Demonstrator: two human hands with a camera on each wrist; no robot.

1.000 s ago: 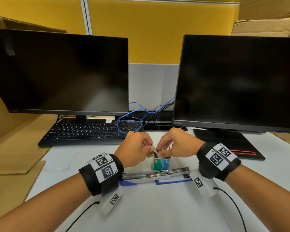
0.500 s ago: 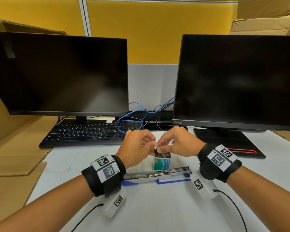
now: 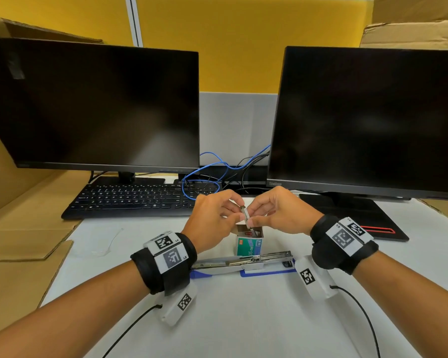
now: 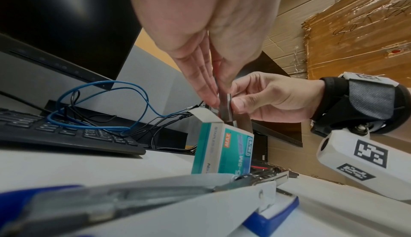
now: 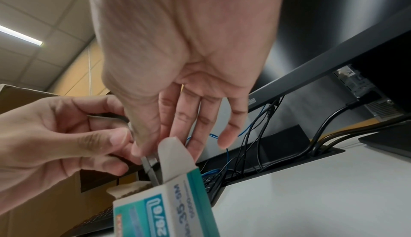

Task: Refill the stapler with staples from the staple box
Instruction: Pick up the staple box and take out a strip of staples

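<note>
Both my hands are up over the staple box (image 3: 249,244) right now, pinching the same strip of staples (image 3: 245,216) between them. My left hand (image 3: 212,220) has its thumb and fingertips on one side of the strip, my right hand (image 3: 279,211) has thumb and forefinger on the other, so the two hands are basically touching at the fingertips. From the left wrist view the strip (image 4: 227,108) stands nearly upright with its lower end still down inside the open top of the box (image 4: 223,153). Right wrist cam shows the same thing: the grey strip (image 5: 151,168) dips into the box mouth beside the raised flap.

The box itself is the little teal one, standing upright on the white desk (image 3: 243,319), flaps open, just behind the stapler (image 3: 243,262). The stapler lies flat and opened out, metal staple channel facing up, blue base under it, between my two wrists.

Behind all that sit two dark monitors, a black keyboard (image 3: 135,200) on the left and a tangle of blue cable (image 3: 204,177) in the middle.
</note>
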